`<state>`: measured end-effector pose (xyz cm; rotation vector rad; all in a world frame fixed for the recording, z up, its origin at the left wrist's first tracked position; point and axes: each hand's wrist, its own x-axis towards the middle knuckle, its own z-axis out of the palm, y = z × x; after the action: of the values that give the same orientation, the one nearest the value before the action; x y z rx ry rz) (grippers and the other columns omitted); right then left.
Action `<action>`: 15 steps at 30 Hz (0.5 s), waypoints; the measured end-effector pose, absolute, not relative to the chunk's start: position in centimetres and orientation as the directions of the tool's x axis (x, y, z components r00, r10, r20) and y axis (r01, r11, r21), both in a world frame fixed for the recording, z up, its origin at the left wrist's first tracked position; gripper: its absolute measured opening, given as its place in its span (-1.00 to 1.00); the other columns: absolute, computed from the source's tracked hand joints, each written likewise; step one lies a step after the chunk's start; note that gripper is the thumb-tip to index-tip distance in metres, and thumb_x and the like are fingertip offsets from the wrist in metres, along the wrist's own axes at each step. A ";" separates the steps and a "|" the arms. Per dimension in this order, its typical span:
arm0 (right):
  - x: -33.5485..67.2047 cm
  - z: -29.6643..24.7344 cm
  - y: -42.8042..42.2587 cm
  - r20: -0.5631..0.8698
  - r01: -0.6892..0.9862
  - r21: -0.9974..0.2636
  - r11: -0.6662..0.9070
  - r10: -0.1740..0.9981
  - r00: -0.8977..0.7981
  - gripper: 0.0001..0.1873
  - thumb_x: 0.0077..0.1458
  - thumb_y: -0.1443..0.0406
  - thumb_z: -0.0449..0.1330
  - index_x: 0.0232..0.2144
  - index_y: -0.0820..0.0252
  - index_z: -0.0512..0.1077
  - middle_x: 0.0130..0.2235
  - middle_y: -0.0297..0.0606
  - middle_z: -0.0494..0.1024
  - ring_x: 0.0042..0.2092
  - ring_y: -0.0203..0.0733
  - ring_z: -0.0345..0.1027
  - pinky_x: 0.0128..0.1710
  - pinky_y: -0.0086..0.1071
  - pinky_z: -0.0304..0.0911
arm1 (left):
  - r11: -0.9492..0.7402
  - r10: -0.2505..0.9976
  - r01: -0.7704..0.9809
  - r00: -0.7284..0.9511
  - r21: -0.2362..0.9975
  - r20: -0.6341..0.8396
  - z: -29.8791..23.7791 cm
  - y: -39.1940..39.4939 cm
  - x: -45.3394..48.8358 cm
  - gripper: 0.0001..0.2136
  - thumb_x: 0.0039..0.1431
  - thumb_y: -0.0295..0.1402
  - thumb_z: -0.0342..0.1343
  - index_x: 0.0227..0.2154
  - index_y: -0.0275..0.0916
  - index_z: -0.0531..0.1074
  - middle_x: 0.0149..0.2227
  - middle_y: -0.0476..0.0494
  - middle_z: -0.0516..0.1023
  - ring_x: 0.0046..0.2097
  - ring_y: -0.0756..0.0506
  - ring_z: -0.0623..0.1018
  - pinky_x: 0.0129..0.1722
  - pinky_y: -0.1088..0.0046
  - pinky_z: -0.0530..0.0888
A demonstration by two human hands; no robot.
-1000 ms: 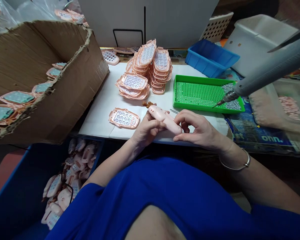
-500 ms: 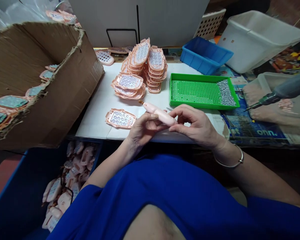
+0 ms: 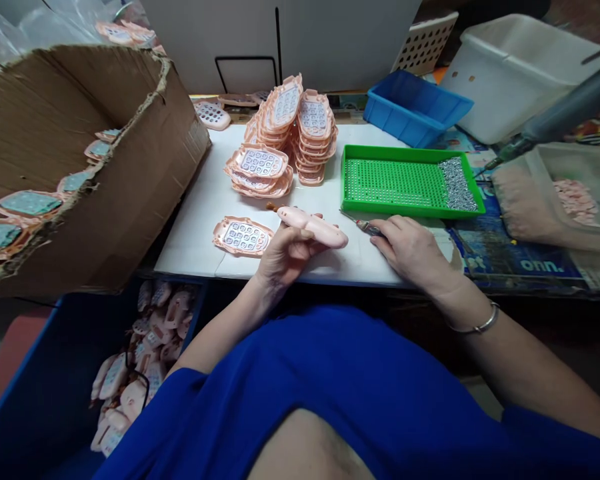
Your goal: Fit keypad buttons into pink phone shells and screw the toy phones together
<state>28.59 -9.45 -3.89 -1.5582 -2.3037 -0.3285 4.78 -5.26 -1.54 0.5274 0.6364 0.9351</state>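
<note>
My left hand [image 3: 287, 257] is closed around a pale pink plastic toy phone casing [image 3: 313, 227], held edge-on above the table, with a small brown piece [image 3: 271, 207] at its far end. My right hand [image 3: 413, 250] rests on the white tabletop, its fingers around the handle of a thin tool with a pointed metal tip [image 3: 361, 224]. The tool's exact kind cannot be made out. Left of my left hand lies one pink keypad half [image 3: 243, 236], keys up. Behind it stand stacks of similar keypad halves [image 3: 285, 110].
A green tray [image 3: 405, 211] with small metal screws [image 3: 457, 185] is beyond my right hand. A powered screwdriver [image 3: 530, 137] hangs at right, near a clear tub [image 3: 595, 213]. A blue bin [image 3: 415, 113] sits behind. A cardboard box [image 3: 145, 173] and a blue crate [image 3: 40, 373] of casings are left.
My right hand has let go of the casing and moved right to the pointed tool on the table. My left hand still holds the casing. The hanging screwdriver has swung slightly.
</note>
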 end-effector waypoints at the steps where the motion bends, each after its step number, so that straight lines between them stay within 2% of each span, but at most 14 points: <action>1: 28.4 -3.6 -9.6 0.419 0.933 -0.012 0.360 0.849 -0.323 -0.79 0.22 0.31 0.09 -0.16 0.23 0.49 -0.34 -0.15 0.51 -0.32 -0.08 0.38 -0.34 -0.25 0.31 | 0.483 0.866 -0.567 0.424 0.667 -0.266 -1.6 -5.3 4.9 -0.68 -0.26 -0.45 0.24 -0.32 -0.24 0.40 -0.32 -0.07 0.56 -0.09 -0.24 0.61 0.08 0.08 0.43; 4: 27.6 -1.6 -10.3 0.473 0.932 -0.098 0.350 0.840 -0.265 -0.79 0.20 0.35 0.09 -0.15 0.19 0.47 -0.28 -0.16 0.52 -0.32 -0.12 0.41 -0.36 -0.28 0.32 | 0.428 0.897 -0.585 0.368 0.689 -0.246 -1.9 -5.5 5.1 -0.64 -0.25 -0.46 0.27 -0.29 -0.21 0.37 -0.34 0.00 0.52 -0.14 -0.19 0.61 0.04 0.12 0.45; 8: 26.1 1.0 -11.5 0.489 0.878 -0.209 0.431 0.823 -0.288 -0.71 0.19 0.42 0.04 -0.06 0.15 0.42 -0.25 -0.18 0.54 -0.30 -0.14 0.43 -0.33 -0.27 0.37 | 0.378 0.924 -0.605 0.290 0.701 -0.249 -2.1 -5.5 5.4 -0.59 -0.28 -0.49 0.28 -0.28 -0.17 0.34 -0.28 0.02 0.50 -0.12 -0.13 0.57 -0.01 0.22 0.47; 11: 25.1 1.5 -12.0 0.500 0.859 -0.205 0.469 0.804 -0.320 -0.64 0.28 0.37 0.01 0.09 0.15 0.37 -0.21 -0.16 0.54 -0.27 -0.15 0.46 -0.31 -0.29 0.40 | 0.360 0.932 -0.602 0.271 0.713 -0.242 -2.2 -5.5 5.7 -0.59 -0.27 -0.48 0.29 -0.29 -0.15 0.30 -0.29 0.03 0.47 -0.13 -0.11 0.55 -0.03 0.25 0.46; 15: 24.4 1.4 -12.1 0.523 0.841 -0.143 0.522 0.761 -0.384 -0.67 0.31 0.28 0.06 0.07 0.16 0.42 -0.27 -0.17 0.49 -0.32 -0.21 0.42 -0.38 -0.37 0.39 | 0.339 0.939 -0.598 0.257 0.726 -0.227 -2.4 -5.5 6.0 -0.53 -0.29 -0.48 0.31 -0.26 -0.11 0.25 -0.30 0.06 0.46 -0.11 -0.11 0.55 -0.02 0.27 0.44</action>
<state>24.39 -12.06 1.40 -1.3010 -2.2298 -0.1967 5.97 -5.53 -2.41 0.5667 0.7192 1.1218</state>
